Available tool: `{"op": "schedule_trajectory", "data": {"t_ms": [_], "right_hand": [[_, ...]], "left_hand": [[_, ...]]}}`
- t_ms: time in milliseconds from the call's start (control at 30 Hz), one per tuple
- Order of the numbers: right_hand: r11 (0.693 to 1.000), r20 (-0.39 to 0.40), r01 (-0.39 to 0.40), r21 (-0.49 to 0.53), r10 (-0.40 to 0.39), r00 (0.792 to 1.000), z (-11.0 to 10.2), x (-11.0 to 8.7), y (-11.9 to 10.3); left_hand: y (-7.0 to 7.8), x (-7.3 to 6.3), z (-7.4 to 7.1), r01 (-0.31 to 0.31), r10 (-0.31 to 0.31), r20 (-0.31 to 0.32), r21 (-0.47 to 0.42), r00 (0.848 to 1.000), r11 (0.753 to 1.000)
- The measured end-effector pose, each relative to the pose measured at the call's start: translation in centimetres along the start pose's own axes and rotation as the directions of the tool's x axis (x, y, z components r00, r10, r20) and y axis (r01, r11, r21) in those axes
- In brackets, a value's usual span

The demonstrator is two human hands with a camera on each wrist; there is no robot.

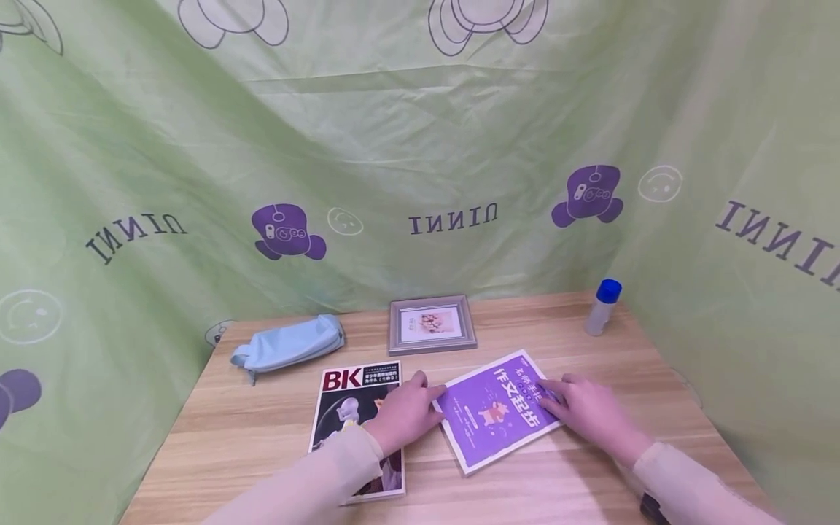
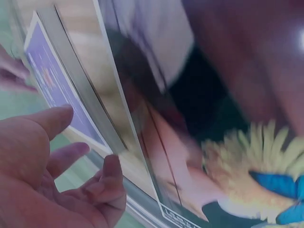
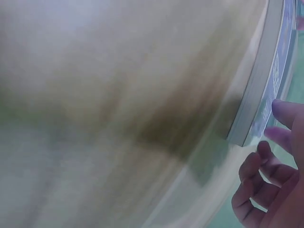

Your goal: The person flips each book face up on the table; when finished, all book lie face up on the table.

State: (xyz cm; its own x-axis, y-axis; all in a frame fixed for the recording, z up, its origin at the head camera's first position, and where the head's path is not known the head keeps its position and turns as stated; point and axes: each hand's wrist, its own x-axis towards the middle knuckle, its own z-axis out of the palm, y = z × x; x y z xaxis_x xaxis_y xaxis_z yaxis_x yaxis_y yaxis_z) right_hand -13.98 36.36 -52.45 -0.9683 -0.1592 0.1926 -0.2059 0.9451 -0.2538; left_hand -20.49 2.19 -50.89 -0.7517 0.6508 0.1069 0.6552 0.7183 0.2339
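Observation:
A purple book (image 1: pixel 475 430) with white lettering and a cartoon bear lies askew on the wooden table. My left hand (image 1: pixel 410 408) touches its left edge with thumb and fingertips, the forearm crossing over a BK magazine (image 1: pixel 341 379). At the opposite side, fingertips of my right hand (image 1: pixel 590 410) rest on the cover by its right edge. The left wrist view shows the left hand (image 2: pixel 71 175) with loosely bent fingers near the purple cover (image 2: pixel 54 80). In the right wrist view, the right hand (image 3: pixel 278 166) has two fingertips at the corner of the thick book (image 3: pixel 259 90).
Behind the magazine lies a light blue pencil case (image 1: pixel 289 344). A grey picture frame (image 1: pixel 397 328) sits at the table's back, and a blue-capped bottle (image 1: pixel 599 317) stands at the back right. Green printed cloth (image 1: pixel 367 146) hangs around the wooden table (image 1: pixel 216 430).

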Motion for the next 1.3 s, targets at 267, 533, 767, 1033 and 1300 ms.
{"op": "schedule_trajectory", "data": {"t_ms": [267, 533, 767, 1033, 1300], "right_hand": [[0.999, 0.018, -0.035, -0.036, 0.036, 0.999, 0.1, -1.9, -0.3], [0.998, -0.014, -0.056, -0.035, 0.056, 0.998, 0.4, -2.1, -0.5], [0.997, 0.0, -0.071, 0.001, 0.071, 0.997, 0.1, -2.0, -0.7], [0.996, 0.03, -0.076, 0.042, 0.075, 0.997, -0.2, -1.5, -0.7], [0.996, 0.063, -0.077, 0.041, 0.075, 0.995, -0.4, -1.1, -0.4]], "left_hand": [[-0.9, 1.3, 0.4, 0.0, 0.001, 0.075, -0.02, 0.997, 1.0], [-0.7, 1.4, 0.7, -0.027, 0.028, 0.092, -0.021, 0.995, 0.999], [-0.5, 1.3, 0.4, -0.044, 0.043, 0.099, 0.002, 0.994, 0.999], [-0.3, 0.9, 0.6, -0.068, 0.066, 0.097, 0.017, 0.993, 0.998], [0.4, 0.2, 0.4, -0.082, 0.076, 0.105, 0.053, 0.992, 0.995]]}}
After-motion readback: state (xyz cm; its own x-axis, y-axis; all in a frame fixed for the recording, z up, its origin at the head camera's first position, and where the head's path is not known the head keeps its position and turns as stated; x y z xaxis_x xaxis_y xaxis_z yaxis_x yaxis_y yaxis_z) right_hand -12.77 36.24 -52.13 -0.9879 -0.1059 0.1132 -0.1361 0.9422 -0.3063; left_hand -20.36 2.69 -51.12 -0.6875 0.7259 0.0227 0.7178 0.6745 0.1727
